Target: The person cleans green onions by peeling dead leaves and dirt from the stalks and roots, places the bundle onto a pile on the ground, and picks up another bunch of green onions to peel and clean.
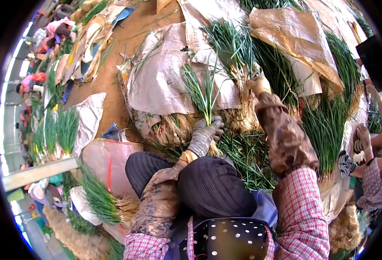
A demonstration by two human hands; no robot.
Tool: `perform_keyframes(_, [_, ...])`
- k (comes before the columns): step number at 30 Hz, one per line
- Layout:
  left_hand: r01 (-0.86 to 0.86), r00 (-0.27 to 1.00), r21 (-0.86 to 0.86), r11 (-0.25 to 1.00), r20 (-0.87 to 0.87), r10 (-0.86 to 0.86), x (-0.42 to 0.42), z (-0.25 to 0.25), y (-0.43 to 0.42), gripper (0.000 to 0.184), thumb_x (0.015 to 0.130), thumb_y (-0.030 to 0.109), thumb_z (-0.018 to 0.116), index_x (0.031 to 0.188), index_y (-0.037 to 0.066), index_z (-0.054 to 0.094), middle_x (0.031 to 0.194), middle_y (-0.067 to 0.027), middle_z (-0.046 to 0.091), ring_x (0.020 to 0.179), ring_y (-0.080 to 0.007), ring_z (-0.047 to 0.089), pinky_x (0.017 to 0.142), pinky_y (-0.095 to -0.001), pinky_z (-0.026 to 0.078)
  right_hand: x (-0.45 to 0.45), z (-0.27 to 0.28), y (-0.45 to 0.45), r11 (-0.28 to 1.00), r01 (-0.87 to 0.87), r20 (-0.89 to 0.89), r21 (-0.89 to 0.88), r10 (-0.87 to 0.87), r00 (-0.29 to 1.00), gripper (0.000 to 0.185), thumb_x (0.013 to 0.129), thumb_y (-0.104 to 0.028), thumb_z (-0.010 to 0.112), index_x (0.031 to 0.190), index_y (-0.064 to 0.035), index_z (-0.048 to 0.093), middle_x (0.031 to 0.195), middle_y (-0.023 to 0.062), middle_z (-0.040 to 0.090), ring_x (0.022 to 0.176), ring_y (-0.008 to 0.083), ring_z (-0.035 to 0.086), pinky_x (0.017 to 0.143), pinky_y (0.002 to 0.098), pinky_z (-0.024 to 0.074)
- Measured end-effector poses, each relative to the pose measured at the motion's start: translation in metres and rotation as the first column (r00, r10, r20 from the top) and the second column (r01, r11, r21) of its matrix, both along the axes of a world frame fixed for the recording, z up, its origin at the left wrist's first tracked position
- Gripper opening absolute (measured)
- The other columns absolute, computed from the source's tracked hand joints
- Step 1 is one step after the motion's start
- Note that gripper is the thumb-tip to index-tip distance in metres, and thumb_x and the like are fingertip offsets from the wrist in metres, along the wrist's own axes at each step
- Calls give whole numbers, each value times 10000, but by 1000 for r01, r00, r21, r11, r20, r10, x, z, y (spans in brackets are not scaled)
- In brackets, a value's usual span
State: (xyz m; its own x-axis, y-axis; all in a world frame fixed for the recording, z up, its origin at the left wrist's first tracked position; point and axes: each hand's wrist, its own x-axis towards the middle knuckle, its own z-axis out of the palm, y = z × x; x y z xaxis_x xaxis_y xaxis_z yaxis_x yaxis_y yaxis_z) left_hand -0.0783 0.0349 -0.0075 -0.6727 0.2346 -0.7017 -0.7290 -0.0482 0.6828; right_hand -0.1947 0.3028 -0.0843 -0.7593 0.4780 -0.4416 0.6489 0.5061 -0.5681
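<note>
My left hand (pixel 208 132), in a grey glove, is closed round a small bunch of green onions (pixel 206 97) above my knees; the leaves point up and pale roots hang below the fist. My right hand (pixel 259 84), in a light glove, reaches forward to the edge of a larger heap of green onions (pixel 232 47) and touches its pale stems; whether its fingers grip any is too small to tell. A whitish woven sack (pixel 165 73) covers more onions, whose roots (pixel 173 128) stick out below it.
Loose green leaves (pixel 249 156) lie right of my knees. A tied bundle (pixel 98 195) rests at the lower left by a pink sack (pixel 113 162). Another sack (pixel 292 39) covers onions at the upper right. A co-worker (pixel 375 173) sits at the right; other people (pixel 59 32) are far left.
</note>
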Motion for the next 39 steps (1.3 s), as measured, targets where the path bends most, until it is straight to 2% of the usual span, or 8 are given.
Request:
perform_keyframes(6, [214, 913, -210, 954, -303, -272, 10, -22, 8, 181, 837, 124, 653, 984, 19, 653, 816, -66, 662, 720, -145, 604, 622, -293, 495, 125, 52, -73, 943, -199, -164, -265, 159, 974, 276, 851, -254, 663, 1016, -32, 662, 911, 110, 685, 756, 149, 620, 706, 273, 522])
perform_keyframes(10, [546, 809, -453, 704, 67, -584, 0, 10, 19, 191, 825, 169, 674, 965, 39, 662, 750, -69, 667, 653, -177, 612, 619, -332, 490, 170, 38, -108, 889, -160, -265, -428, 46, 963, 173, 862, -170, 642, 897, -4, 676, 865, 125, 676, 818, 193, 621, 812, 333, 496])
perform_keyframes(15, [219, 975, -218, 951, 3, -223, 7, 25, 15, 233, 821, 230, 702, 901, 19, 645, 726, -101, 674, 603, -161, 645, 493, -274, 504, 165, 39, -87, 375, 231, 104, -898, -330, 938, 290, 879, -227, 604, 947, 49, 661, 839, 119, 678, 640, 226, 628, 615, 335, 531])
perform_keyframes(17, [17, 979, 23, 1000, -206, -12, 8, 27, 13, 266, 822, 250, 701, 931, 15, 642, 750, -99, 678, 620, -156, 646, 506, -260, 506, 168, 30, -77, 759, -190, 107, -622, 323, 940, 268, 864, -244, 614, 921, 8, 682, 843, 137, 681, 654, 233, 637, 642, 347, 540])
perform_keyframes(19, [-54, 941, 65, 996, -331, 72, 1, 39, 6, 311, 843, 291, 674, 974, 12, 634, 809, -99, 682, 668, -143, 646, 546, -230, 513, 168, 34, -76, 631, -723, 207, -281, 776, 596, 248, 831, -289, 635, 875, -56, 709, 836, 171, 677, 717, 250, 652, 715, 349, 539])
perform_keyframes(24, [-325, 875, 210, 922, -304, 377, -9, 29, -3, 308, 893, 255, 616, 1053, -7, 599, 843, -106, 670, 688, -157, 633, 566, -243, 510, 94, 7, -51, 906, -302, -405, 297, 405, 820, 631, 838, -282, 656, 1361, -65, 378, 1047, 168, 641, 923, 293, 617, 804, 397, 499])
perform_keyframes(29, [-356, 910, 192, 914, -151, 386, -8, 8, -9, 275, 883, 236, 631, 1041, 12, 608, 845, -102, 679, 629, -148, 633, 504, -253, 501, -12, 31, -47, 955, -235, 6, 181, 238, 971, 1069, 669, -408, 789, 1424, 17, 164, 1270, 267, 480, 1128, 352, 522, 936, 369, 437])
perform_keyframes(39, [-342, 916, 168, 925, -161, 368, -11, 9, -11, 248, 885, 229, 631, 1036, 33, 620, 845, -96, 683, 633, -139, 641, 515, -245, 502, -9, 56, -30, 870, -465, 165, 165, 440, 883, 516, 722, -260, 778, 1080, 52, 577, 1049, 230, 628, 989, 315, 611, 867, 382, 477])
